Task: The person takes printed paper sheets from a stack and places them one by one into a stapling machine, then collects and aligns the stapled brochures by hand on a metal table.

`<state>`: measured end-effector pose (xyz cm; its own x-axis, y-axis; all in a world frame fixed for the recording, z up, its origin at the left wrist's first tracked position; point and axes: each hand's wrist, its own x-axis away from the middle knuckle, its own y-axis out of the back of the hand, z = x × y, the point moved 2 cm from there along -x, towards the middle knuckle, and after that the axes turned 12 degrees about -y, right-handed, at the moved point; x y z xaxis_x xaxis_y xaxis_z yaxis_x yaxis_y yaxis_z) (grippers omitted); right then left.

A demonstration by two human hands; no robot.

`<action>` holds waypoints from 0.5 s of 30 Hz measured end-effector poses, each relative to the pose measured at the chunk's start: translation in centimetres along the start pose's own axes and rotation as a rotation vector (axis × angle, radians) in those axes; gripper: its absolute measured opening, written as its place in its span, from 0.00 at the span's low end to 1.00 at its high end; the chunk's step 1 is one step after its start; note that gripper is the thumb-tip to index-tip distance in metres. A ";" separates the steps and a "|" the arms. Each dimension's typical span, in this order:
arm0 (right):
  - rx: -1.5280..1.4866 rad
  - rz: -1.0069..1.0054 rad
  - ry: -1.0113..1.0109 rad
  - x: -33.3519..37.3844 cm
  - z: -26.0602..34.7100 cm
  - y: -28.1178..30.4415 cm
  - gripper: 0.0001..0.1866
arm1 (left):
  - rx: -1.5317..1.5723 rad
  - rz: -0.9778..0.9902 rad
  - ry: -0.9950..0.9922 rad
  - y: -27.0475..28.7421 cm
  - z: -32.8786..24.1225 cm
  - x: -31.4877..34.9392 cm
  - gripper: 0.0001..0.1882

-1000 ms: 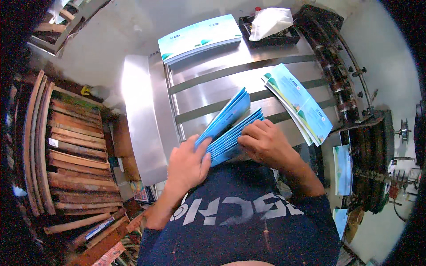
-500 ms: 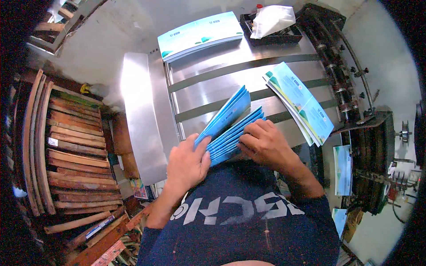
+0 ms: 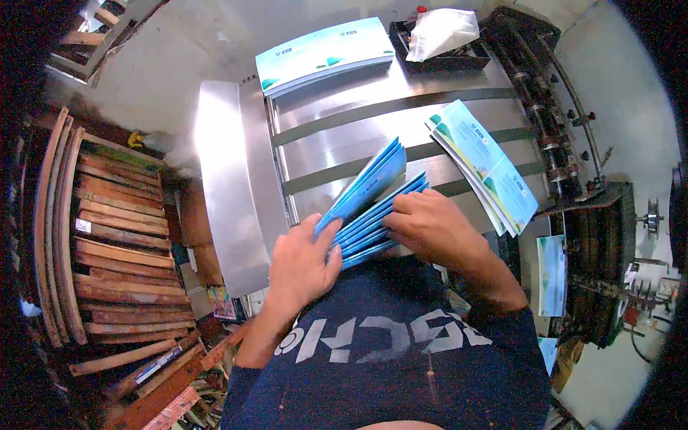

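A fanned bundle of blue folded leaflets (image 3: 373, 188) is held between my hands, just above the near edge of the metal machine table. My left hand (image 3: 301, 261) is closed round the bundle's left end, with the thumb across the leaflets. It parts them into a left group and a spread right group. Closed fingers of my right hand (image 3: 430, 222) pinch the right group's edges near their upper end; the fingertips are partly hidden. Right of the bundle, a small slanted pile of printed blue-green leaflets (image 3: 487, 165) lies on the table.
The metal table (image 3: 322, 107) has dark belts across it. A neat leaflet stack (image 3: 326, 54) sits at its far left, beside a black tray (image 3: 451, 63) holding a white bag (image 3: 444, 34). Machine rollers (image 3: 545, 129) line the right. Wooden slats (image 3: 125, 251) fill a rack at left.
My right hand has shifted very slightly along the edges of the fanned leaflets. The left hand keeps its hold, and the piles on the table stay where they were.
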<state>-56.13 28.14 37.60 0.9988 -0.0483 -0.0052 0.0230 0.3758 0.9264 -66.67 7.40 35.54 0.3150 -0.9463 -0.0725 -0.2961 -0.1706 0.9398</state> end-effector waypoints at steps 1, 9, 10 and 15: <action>0.015 0.010 0.020 -0.1 0.1 0.1 0.06 | 0.002 0.003 -0.001 0.1 -0.1 -0.1 0.23; -0.075 -0.183 -0.348 5.1 -7.7 6.4 0.11 | 0.032 0.036 0.017 0.1 -0.2 0.2 0.24; -0.085 -0.193 -0.572 6.6 -8.4 8.9 0.09 | 0.032 0.021 0.011 -0.1 -0.1 0.3 0.24; -0.591 -0.362 -0.898 15.2 -21.3 8.6 0.13 | 0.012 -0.004 -0.014 -0.3 -0.1 0.1 0.24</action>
<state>-39.80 50.34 37.42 0.5429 -0.7998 0.2562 0.5583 0.5716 0.6013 -66.43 7.41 35.27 0.3035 -0.9494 -0.0811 -0.3059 -0.1777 0.9353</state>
